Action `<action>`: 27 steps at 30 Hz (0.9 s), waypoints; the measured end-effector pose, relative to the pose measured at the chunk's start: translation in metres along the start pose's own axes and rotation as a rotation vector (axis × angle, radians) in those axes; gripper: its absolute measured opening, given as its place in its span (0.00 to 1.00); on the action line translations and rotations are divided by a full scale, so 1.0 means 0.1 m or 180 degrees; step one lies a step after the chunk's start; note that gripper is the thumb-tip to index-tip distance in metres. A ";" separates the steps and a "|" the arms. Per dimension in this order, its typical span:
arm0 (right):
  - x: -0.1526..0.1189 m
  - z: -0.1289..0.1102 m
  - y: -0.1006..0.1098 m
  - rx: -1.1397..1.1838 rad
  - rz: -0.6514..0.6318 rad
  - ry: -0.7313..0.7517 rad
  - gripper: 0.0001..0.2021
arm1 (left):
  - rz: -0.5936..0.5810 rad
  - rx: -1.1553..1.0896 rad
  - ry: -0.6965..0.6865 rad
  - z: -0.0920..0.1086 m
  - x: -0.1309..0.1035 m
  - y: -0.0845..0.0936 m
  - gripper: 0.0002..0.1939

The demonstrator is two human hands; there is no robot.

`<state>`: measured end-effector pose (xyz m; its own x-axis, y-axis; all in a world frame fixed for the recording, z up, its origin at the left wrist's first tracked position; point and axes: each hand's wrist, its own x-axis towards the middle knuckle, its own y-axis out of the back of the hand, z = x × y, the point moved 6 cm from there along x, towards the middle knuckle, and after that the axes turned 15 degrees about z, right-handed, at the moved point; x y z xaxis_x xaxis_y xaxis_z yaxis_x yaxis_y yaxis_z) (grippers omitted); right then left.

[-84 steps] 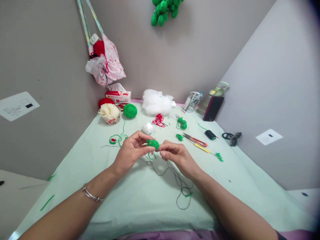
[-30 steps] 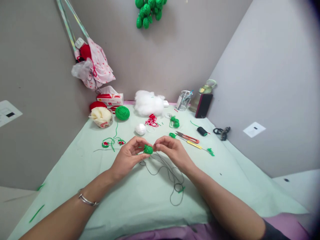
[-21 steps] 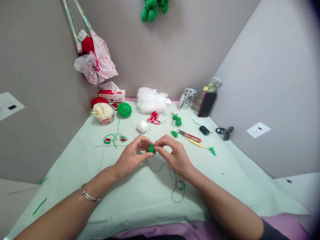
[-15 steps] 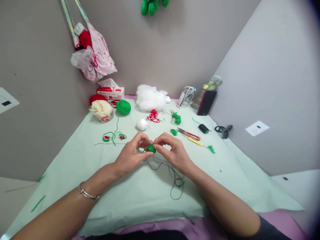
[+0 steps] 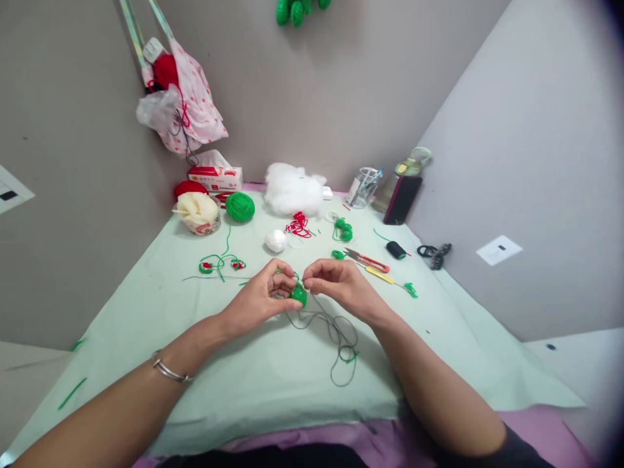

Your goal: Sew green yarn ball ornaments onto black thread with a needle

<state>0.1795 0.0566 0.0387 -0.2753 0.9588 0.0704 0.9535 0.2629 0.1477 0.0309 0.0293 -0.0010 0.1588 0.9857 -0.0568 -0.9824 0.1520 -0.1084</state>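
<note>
My left hand (image 5: 266,291) pinches a small green crocheted piece (image 5: 299,296) between thumb and fingers, above the middle of the table. Just to its right, my right hand (image 5: 336,286) is closed, thumb and index fingertip together beside the piece's upper edge. Whatever those fingertips hold is too small to make out. Dark thread (image 5: 336,331) runs from below the right fingertips and lies in loose loops on the cloth. Left of my hands are two small red, white and green crocheted pieces (image 5: 237,264) with green yarn tails.
Thread snips (image 5: 375,262) and a yellow-handled crochet hook (image 5: 380,276) lie right of my hands. Behind are a white yarn ball (image 5: 276,241), red yarn scraps (image 5: 298,225), a green yarn ball (image 5: 240,207) and white stuffing (image 5: 292,190). A phone (image 5: 402,200) leans at the back right.
My right hand has drawn slightly away from the left, opening a small gap between the fingertips. The green piece now shows more fully in my left hand.
</note>
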 end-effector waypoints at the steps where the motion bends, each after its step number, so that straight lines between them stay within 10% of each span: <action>1: -0.01 0.00 -0.02 0.0029 0.0013 -0.0030 0.11 | -0.0019 -0.0031 0.0002 0.00 0.00 0.00 0.22; 17: 0.00 0.08 -0.08 0.0166 0.0065 -0.0236 0.09 | -0.0009 -0.0091 -0.0137 0.03 0.00 0.00 0.21; 23: 0.18 0.14 0.32 0.1407 0.0935 -0.0496 0.11 | -0.0249 -0.0053 -0.0054 0.06 0.00 -0.02 0.18; 27: 0.18 0.10 0.32 0.1930 0.0521 -0.0867 0.13 | -0.0513 -0.0309 0.0134 0.06 -0.02 -0.03 0.15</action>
<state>0.2066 0.0834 0.0346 -0.1566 0.9634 -0.2178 0.9025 0.0499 -0.4278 0.0333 0.0274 0.0050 0.3194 0.9449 -0.0723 -0.9301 0.2980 -0.2147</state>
